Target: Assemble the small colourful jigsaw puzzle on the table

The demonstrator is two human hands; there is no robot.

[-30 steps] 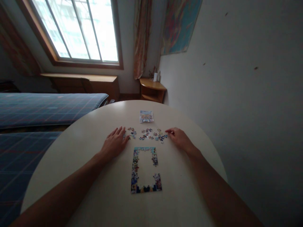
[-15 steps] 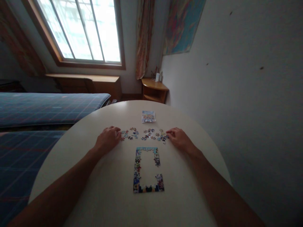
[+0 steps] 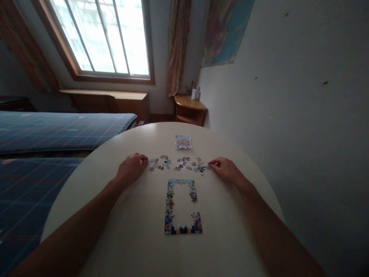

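Loose jigsaw puzzle pieces (image 3: 183, 163) lie in small groups across the middle of the round table. At their left end is my left hand (image 3: 133, 166), its thumb and fingers closed together by the outermost pieces; whether a piece is between the fingertips is too small to see. On the opposite end, my right hand (image 3: 226, 169) pinches a bluish puzzle piece (image 3: 208, 167) at the edge of the right group. Nearer to me lies a partly joined puzzle border (image 3: 168, 204), hollow in the middle, with a gap in its right side.
Beyond the loose pieces lies a small printed picture sheet (image 3: 182, 142) on the pale round table (image 3: 138, 227). A bed with a plaid mattress (image 3: 57, 130) stands to the left, a wall (image 3: 302, 134) to the right. A corner shelf (image 3: 190, 103) is behind the table.
My right hand has shifted slightly right, with a puzzle piece at its fingertips drawn to the edge of its group. My left hand stays nearly in place. The view has shifted a little.
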